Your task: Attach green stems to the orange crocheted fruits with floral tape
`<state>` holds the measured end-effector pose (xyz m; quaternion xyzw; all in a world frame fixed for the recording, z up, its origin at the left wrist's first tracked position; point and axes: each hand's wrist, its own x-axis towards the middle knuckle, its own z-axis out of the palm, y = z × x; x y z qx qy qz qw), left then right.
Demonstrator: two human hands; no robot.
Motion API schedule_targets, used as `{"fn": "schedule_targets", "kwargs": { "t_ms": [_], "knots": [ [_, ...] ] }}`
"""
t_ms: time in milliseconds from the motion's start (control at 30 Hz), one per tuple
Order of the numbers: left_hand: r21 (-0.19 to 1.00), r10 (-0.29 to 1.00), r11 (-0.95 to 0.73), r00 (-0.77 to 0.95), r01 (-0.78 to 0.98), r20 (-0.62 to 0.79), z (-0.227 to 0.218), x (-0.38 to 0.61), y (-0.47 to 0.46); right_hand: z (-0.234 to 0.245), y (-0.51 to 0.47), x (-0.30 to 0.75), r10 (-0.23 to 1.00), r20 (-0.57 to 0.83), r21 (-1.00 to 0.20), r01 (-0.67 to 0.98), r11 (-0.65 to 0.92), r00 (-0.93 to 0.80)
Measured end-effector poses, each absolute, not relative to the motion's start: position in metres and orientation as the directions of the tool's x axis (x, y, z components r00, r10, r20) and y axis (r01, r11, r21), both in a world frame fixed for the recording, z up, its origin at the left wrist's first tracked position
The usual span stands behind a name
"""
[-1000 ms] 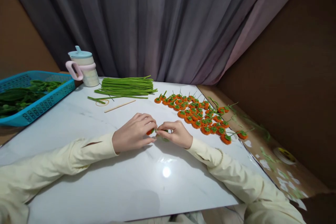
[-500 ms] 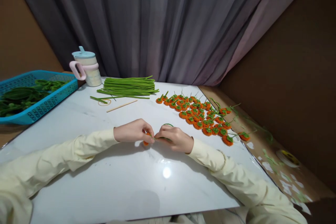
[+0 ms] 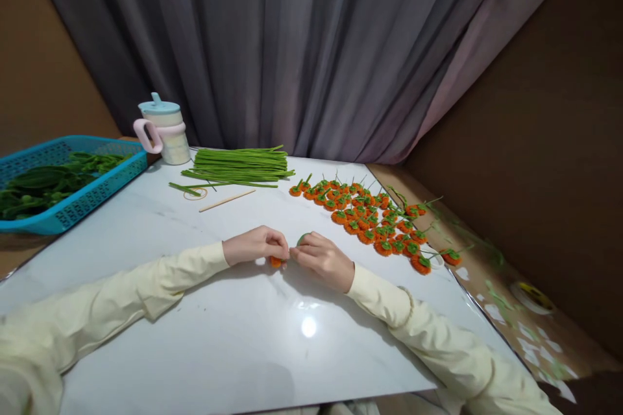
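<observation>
Above the middle of the white tabletop, my left hand (image 3: 260, 245) is closed in a pinch on a small fuzzy orange persimmon (image 3: 275, 262), which hangs just under the fingertips. My right hand (image 3: 322, 258) meets it fingertip to fingertip, its fingers curled round a green roll (image 3: 302, 239) that looks like tape. Most of that roll is hidden behind the fingers. What lies between the two sets of fingertips is too small to make out. Right of my hands are rows of finished orange persimmons (image 3: 366, 235) with green tops and thin stems.
Behind my hands lie a bundle of green fuzzy stems (image 3: 238, 165), a wooden stick (image 3: 226, 200) and a tan rubber band (image 3: 195, 193). A lidded cup (image 3: 174, 142) stands beside a blue basket (image 3: 87, 207) of green pieces. Paper scraps (image 3: 528, 343) litter the right side.
Both hands have shifted slightly, and my right hand has turned so its fingers point more upward round the green roll. More of the orange persimmon shows below my left fingers.
</observation>
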<state>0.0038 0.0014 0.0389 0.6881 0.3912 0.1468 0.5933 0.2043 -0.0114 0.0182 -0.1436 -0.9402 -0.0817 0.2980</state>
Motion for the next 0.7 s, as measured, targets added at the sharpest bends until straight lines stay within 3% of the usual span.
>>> {"fn": "schedule_targets", "kwargs": {
  "t_ms": [67,133,200,267,400,700],
  "knots": [
    [0.813,0.779,-0.367,0.627,0.452,0.004,0.032,0.004,-0.003,0.011,-0.010,0.204,0.372,0.604,-0.137,0.369,0.919,-0.705],
    [0.535,0.683,-0.694,0.675,0.481,0.279,0.026,0.004,-0.009,0.005,-0.011,0.203,0.467,0.612,-0.255,0.400,0.880,-0.638],
    [0.319,0.554,-0.831,0.730,0.456,0.400,0.020,0.004,-0.012,0.000,-0.011,0.203,0.486,0.617,-0.262,0.422,0.868,-0.619],
    [0.244,0.512,-0.859,0.739,0.450,0.438,0.017,0.004,-0.013,-0.004,-0.009,0.204,0.433,0.617,-0.169,0.427,0.888,-0.657],
    [0.204,0.504,-0.860,0.714,0.468,0.486,0.013,0.005,-0.005,-0.008,0.004,0.205,0.286,0.603,0.033,0.381,0.924,-0.745],
    [0.223,0.590,-0.767,0.525,0.601,0.614,0.004,0.008,0.038,-0.003,0.066,0.195,0.124,0.624,0.194,0.307,0.932,-0.771]
  ]
}}
